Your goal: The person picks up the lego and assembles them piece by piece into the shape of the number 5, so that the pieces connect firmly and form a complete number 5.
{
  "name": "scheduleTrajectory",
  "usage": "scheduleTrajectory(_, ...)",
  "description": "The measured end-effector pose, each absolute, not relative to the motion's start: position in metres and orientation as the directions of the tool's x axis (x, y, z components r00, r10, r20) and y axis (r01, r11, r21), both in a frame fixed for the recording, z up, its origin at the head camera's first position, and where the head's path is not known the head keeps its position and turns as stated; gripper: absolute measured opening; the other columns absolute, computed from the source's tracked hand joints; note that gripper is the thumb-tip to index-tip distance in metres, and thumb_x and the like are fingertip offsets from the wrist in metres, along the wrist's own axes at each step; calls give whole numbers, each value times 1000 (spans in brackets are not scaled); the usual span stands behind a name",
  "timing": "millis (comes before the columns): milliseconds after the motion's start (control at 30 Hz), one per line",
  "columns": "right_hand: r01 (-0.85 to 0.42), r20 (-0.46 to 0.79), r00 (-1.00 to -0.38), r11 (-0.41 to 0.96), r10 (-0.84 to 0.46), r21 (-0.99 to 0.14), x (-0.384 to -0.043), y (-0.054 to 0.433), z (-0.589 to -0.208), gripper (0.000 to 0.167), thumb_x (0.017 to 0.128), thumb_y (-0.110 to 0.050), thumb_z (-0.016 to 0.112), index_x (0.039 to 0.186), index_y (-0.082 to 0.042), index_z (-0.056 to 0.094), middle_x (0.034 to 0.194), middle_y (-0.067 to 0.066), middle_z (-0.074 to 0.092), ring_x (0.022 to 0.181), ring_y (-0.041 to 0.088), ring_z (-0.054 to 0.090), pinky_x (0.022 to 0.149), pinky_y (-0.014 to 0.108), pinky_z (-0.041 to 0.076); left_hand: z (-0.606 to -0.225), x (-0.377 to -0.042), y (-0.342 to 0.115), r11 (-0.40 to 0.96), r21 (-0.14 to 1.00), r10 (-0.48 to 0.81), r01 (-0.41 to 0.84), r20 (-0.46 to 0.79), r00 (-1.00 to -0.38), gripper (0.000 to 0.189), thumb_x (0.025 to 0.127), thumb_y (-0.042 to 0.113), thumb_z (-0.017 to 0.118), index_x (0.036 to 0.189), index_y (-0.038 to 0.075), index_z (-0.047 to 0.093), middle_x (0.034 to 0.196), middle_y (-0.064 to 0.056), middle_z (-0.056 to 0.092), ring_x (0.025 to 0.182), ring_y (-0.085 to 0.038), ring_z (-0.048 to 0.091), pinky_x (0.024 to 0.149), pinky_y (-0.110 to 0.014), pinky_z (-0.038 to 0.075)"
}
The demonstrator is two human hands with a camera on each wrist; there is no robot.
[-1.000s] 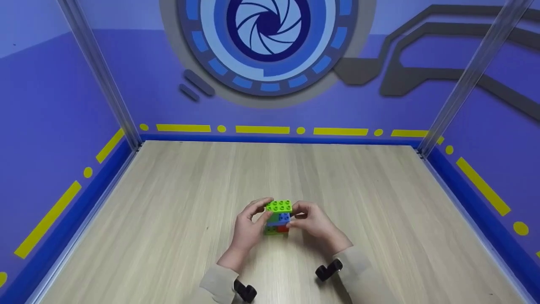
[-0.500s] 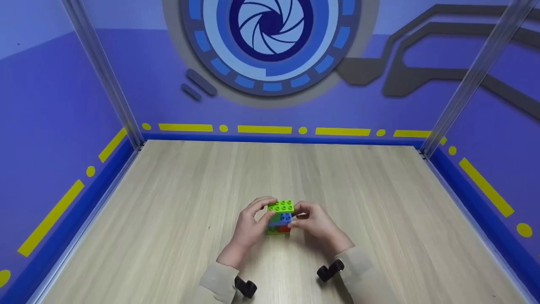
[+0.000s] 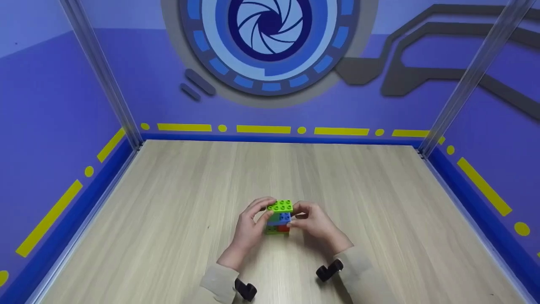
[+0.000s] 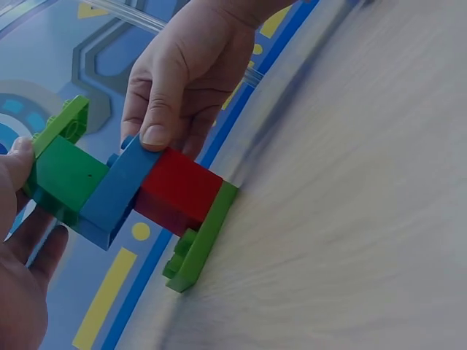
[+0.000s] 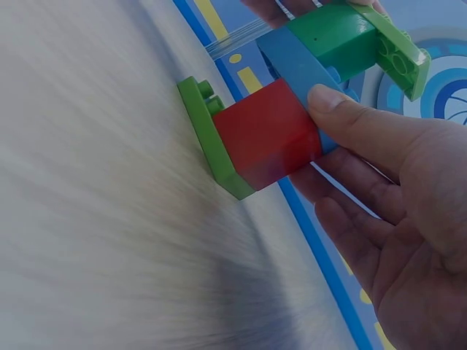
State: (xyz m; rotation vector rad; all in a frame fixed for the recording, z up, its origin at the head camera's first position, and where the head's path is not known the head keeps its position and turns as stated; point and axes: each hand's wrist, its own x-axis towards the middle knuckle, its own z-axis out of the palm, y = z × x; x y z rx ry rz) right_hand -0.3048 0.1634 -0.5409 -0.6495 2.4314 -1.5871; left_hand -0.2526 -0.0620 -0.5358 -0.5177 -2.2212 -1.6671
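A stack of toy building bricks stands upright on the table. Its base is a thin green plate [image 4: 208, 244], with a red brick [image 5: 270, 135] on one end. Over the red brick lies a blue plate [image 4: 120, 189]; a green brick [image 4: 69, 175] sits on its opposite end, under a lime-green plate [image 3: 282, 206]. My left hand [image 3: 249, 228] grips the top of the stack from the left, around the lime plate and green brick. From the right, my right hand [image 3: 318, 223] pinches the blue plate, thumb in front. Some fingertips are hidden behind the bricks.
The light wooden tabletop [image 3: 190, 190] extends around the stack. Blue-purple printed walls [image 3: 139, 84] enclose it at the back and both sides, with clear corner posts [image 3: 468, 80]. Black devices [image 3: 330, 270] are strapped at both wrists over beige sleeves.
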Motion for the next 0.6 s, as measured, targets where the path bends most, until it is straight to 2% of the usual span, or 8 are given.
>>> scheduleTrajectory(233,-265,99,-894,335,-438,-904,-303,164,-541,22,86,-12,82,104,-6,72,112,11,75,111,25,69,106,50,56,-540,-252,-64,210,869,101,447,436,-894,35,101,20,65,135,13,68,142,-3,64,133,-22,61,111,-29,51)
scheduleTrajectory(400,-261,99,-895,330,-435,-907,-303,164,-541,22,85,-12,83,104,-6,72,112,11,75,110,25,69,104,49,57,-545,-254,-68,169,891,109,422,408,-906,39,97,16,70,136,18,68,144,-2,64,132,-20,62,109,-23,52)
scheduleTrajectory(600,-246,98,-895,298,-435,-922,-303,163,-544,26,87,-12,82,110,-4,71,115,15,75,108,28,72,98,40,61,-548,-254,-69,156,913,122,377,361,-925,43,95,11,72,138,19,67,141,-7,64,129,-28,64,109,-36,54)
